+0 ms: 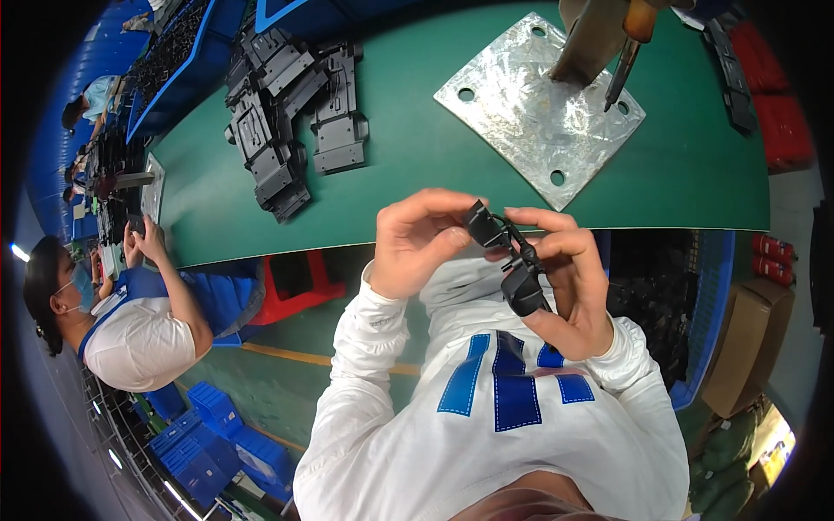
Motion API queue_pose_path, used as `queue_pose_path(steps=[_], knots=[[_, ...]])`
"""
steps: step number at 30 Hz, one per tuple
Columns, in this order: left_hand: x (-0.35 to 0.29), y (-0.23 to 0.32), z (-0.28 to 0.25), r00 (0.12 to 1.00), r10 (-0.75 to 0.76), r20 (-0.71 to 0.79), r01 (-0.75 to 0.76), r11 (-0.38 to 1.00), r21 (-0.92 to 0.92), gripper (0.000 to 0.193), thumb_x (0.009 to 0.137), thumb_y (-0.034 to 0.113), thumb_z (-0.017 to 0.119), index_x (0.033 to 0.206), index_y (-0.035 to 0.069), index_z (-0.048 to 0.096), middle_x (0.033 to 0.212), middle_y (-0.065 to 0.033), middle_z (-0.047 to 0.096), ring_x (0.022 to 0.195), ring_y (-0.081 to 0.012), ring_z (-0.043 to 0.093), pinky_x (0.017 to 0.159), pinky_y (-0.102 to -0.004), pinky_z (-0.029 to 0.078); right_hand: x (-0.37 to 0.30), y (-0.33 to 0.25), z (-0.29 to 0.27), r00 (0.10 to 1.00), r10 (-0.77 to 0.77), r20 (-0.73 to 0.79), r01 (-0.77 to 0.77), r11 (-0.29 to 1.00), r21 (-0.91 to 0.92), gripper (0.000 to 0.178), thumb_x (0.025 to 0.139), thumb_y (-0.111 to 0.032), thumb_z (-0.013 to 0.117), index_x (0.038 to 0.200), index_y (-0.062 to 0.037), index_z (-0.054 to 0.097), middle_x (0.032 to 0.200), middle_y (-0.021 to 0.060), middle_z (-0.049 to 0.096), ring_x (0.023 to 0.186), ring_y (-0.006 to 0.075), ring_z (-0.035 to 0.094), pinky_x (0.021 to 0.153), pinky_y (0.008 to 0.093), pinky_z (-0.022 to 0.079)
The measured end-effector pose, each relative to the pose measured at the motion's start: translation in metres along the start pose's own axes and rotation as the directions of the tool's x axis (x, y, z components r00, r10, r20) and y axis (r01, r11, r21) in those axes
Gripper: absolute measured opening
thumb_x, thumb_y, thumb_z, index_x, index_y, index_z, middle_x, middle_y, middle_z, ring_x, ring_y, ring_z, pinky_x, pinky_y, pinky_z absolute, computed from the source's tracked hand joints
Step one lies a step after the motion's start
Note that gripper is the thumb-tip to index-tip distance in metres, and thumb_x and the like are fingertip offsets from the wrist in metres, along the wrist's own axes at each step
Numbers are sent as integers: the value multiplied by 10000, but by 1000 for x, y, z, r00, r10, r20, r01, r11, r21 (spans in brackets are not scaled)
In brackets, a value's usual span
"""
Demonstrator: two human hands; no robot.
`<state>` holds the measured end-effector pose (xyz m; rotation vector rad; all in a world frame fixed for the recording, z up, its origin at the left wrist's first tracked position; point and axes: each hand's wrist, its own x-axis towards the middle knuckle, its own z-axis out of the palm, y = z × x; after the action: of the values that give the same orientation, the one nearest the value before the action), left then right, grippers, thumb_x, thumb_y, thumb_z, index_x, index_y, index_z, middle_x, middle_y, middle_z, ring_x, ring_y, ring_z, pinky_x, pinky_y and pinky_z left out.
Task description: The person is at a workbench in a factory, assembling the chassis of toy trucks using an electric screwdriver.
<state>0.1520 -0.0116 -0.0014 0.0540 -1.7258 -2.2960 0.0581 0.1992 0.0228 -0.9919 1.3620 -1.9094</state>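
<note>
The black plastic part (524, 293) is held up at the near edge of the green table (408, 130), left hand (417, 245) pinching one end, right hand (573, 282) curled around the other. Beyond stands a metal plate (511, 113) under an orange-handled tool (640, 22); bare tabletop separates it from piled black parts (271, 130) leftward. A blue crate (711, 334) is at right, a red stool (300, 295) and co-worker (143, 347) at left.

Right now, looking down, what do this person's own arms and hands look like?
Both arms are covered by loose, wrinkled white sleeves, bunched near the wrists. The left hand and right hand are gloveless, with no rings visible.
</note>
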Motion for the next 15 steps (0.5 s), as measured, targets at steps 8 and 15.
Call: queue_pose_path(steps=[8,15], knots=[[18,7,13,990,-119,71,127,986,-113,373,856,-68,741,1215,-57,641,1189,-116,683,1028,-166,669,914,-330,559,-8,6,-19,997,77,9,-77,993,90,716,796,-252,864,1320,-24,432,1551,255,320,1232,259,567,983,356,507],[38,4,35,981,-158,114,152,987,59,358,833,-70,764,1176,-49,664,1142,-108,699,960,-144,664,881,-316,555,-8,-4,-43,978,-206,23,207,959,-193,663,798,-266,877,1310,-38,523,1416,287,501,1234,372,581,1001,441,502]])
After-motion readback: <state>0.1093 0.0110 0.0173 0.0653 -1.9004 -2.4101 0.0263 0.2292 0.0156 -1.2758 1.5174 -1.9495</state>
